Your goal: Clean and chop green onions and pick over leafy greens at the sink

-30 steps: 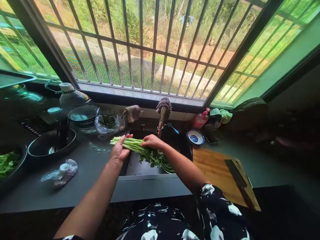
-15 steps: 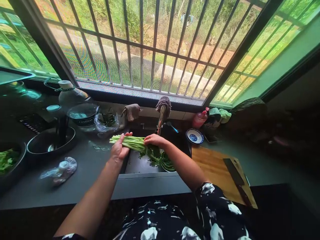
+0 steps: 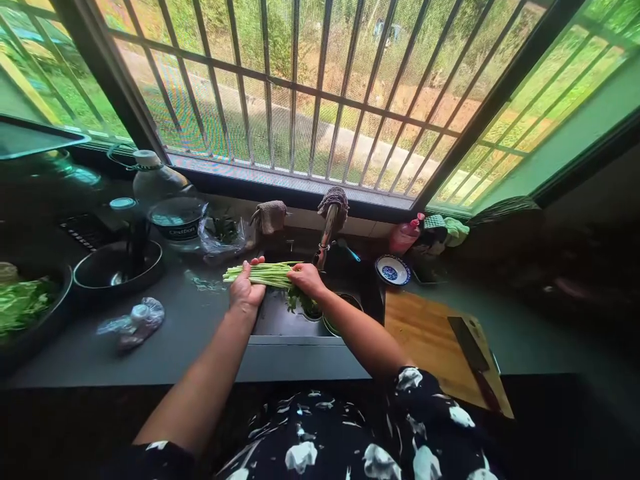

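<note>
Both hands have drawn in closer to each other since a second ago, and the bunch of green stalks now lies nearly level instead of slanting down to the right. Going from the left of the table [image 3: 190,333]: a bowl of leafy greens [image 3: 23,303] sits at the far edge, then a dark pan [image 3: 117,267], with a crumpled plastic bag [image 3: 133,320] lying nearer the front. The left hand [image 3: 247,290] cups the bunch of stalks [image 3: 260,272] from below at its pale cut ends, fingers [image 3: 257,261] curled up around it, the thumb side hidden. The bunch's long axis runs left to right across the near-left corner of the sink [image 3: 285,323], cut ends pointing left over the table, leaves hanging down to the right into the basin. The right hand [image 3: 306,279] is on top of the stalks where they turn leafy, fingers pressed together and closed around them, touching the bunch just beside the left hand. Behind it stands the faucet [image 3: 327,230] with a cloth wrapped on its head. Farther right are a blue-patterned bowl [image 3: 391,270] and, well apart from both hands, a wooden cutting board [image 3: 430,333] with a cleaver [image 3: 473,353] lying on it.
</note>
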`<state>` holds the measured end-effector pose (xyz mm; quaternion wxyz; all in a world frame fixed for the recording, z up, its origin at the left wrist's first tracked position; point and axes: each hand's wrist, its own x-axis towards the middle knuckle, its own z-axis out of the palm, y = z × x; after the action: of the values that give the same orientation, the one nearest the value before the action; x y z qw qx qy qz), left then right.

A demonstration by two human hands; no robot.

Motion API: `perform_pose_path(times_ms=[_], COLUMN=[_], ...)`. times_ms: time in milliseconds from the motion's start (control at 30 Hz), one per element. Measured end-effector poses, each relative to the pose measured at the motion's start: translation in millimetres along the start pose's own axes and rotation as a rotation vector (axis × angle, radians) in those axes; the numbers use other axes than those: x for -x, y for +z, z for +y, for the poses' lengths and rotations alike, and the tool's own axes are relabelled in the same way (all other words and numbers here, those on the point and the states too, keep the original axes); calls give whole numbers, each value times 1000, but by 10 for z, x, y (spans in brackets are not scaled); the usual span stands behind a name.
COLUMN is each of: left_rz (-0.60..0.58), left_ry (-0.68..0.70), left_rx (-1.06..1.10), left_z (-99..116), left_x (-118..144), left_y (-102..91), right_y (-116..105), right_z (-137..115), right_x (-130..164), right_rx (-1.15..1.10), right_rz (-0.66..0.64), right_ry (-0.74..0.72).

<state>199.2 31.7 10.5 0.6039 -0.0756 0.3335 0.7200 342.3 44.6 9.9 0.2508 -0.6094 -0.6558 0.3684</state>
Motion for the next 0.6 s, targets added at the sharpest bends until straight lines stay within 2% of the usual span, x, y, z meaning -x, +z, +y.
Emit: perform_pose_path(times_ms=[100,167,267,367,433,533,600], left_rz=[-4,-10,-43,-101,-135,-192,-242], left_ry=[36,69,66,36,42,72,79], left_rx=[0,16,43,47,35,7,-11], left_z=[-27,-11,72,182,240,284,283], left_x=[21,29,21,-6,-29,-64,-86], left_y=[-6,-14,-50,-114,-155,-189,-191], right_y=[17,-17,-161,-406,-580,-755,-775], right_z=[-21,-7,65,171,234,280,265], right_x=[19,17,8,52,127,270,352], right_rx=[274,363,246,6,-103,-82,20], right_rz=[105,140,81,29,-23,-105,-99], right_ry=[-44,-51,-23,-16,-61,-147,-189])
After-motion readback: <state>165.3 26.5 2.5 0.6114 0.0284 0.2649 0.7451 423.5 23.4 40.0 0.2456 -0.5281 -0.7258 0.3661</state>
